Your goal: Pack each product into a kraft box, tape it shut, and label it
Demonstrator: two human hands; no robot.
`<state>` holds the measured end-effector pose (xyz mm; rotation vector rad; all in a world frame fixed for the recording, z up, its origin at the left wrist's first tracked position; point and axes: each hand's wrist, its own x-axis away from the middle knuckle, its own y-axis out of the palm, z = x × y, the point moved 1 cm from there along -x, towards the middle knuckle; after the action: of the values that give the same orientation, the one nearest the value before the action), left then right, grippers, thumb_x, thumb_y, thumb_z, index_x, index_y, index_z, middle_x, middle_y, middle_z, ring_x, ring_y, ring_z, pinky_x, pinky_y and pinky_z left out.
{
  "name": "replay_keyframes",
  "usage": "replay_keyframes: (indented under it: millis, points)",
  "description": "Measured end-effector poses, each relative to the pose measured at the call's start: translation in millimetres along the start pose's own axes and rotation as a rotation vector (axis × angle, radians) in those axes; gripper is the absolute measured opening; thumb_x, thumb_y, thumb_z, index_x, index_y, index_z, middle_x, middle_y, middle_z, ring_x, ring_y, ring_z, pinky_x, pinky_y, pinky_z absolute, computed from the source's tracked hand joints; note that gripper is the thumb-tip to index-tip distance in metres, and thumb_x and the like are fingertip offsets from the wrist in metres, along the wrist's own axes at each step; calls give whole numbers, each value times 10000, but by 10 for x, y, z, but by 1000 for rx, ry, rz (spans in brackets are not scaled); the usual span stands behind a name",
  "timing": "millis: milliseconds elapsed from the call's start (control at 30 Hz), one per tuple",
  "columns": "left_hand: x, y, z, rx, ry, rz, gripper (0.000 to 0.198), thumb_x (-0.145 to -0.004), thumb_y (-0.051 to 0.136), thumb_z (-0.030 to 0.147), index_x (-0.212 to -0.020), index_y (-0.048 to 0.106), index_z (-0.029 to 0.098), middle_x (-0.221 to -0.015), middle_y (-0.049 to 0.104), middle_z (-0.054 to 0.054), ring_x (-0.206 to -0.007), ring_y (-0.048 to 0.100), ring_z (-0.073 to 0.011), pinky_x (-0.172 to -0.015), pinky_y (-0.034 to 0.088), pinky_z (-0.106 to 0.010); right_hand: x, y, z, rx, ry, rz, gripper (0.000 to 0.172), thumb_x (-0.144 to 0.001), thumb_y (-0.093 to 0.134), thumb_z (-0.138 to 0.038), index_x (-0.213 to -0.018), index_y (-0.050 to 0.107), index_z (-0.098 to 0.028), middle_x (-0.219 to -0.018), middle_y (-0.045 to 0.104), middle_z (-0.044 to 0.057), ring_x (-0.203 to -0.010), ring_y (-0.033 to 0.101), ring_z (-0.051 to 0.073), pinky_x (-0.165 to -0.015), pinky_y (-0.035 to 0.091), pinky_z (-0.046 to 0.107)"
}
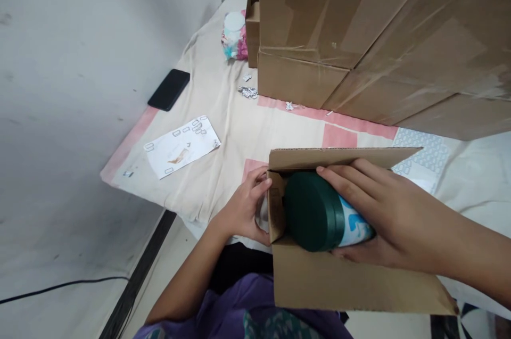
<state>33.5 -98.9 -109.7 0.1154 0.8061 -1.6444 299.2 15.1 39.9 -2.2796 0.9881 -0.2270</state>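
Observation:
A small open cardboard box (319,280) sits in front of me, its long flaps spread to the far and near sides. My right hand (383,211) is wrapped round a jar with a dark green lid (311,211) and a blue and white label. The jar lies tilted in the box's mouth, its lid toward the left; its lower part is hidden by my hand and the box. With fingers and thumb, my left hand (251,203) grips the left end of the box.
Large taped cardboard boxes (311,14) stand at the back right. On the cloth-covered surface (227,137) lie a black phone (169,89), a white paper with drawings (181,147) and crumpled foil (248,92). A colourful container (234,35) stands behind; a wall (72,115) rises at left.

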Motion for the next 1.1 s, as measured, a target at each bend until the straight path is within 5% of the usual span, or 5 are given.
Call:
replay_keyframes:
  millis: [133, 267, 567, 733, 1100]
  points:
    - [11, 16, -7, -1, 16, -5, 1396, -612, 905, 643, -1674, 29, 414, -1628, 237, -151, -1507, 342, -425, -1176, 414, -648, 36, 157, 38, 717, -423, -290, 881, -913, 606, -718, -1522, 518, -86, -1274, 714, 207, -1057, 611, 355, -754, 523, 464]
    - [31, 6, 11, -43, -18, -36, 1480, -564, 959, 559, -1669, -14, 413, -1620, 231, -169, -1522, 318, -416, -1187, 396, -640, 46, 318, 181, 979, -535, -280, 595, -991, 581, -575, -1422, 625, -167, -1110, 761, 146, -989, 565, 315, -703, 438, 378]
    - [20, -56, 134, -180, -59, -69, 1388, -659, 877, 653, -1666, -37, 376, -1579, 242, -175, -1490, 336, -398, -1171, 423, -608, 91, 289, 332, 860, -516, -282, 482, -1044, 519, -497, -1434, 633, -237, -1316, 734, 112, -1094, 549, 301, -791, 448, 379]
    - [-95, -166, 451, -476, 154, 122, 905, -826, 665, 779, -1557, 398, 317, -1339, 417, -128, -1291, 442, -330, -1153, 429, -533, 101, 317, 372, 839, -513, -261, 494, -1028, 551, -497, -1441, 634, -239, -1306, 743, 110, -1098, 567, 311, -780, 483, 392]
    - [-650, -458, 740, -725, 172, -429, 784, -847, 427, 908, -1059, 685, 199, -1507, 539, -183, -1367, 399, -422, -1124, 311, -590, 96, -60, 231, 446, -422, -301, 311, -1057, 519, -325, -1264, 735, -238, -1196, 782, 75, -1048, 684, 230, -853, 571, 376]
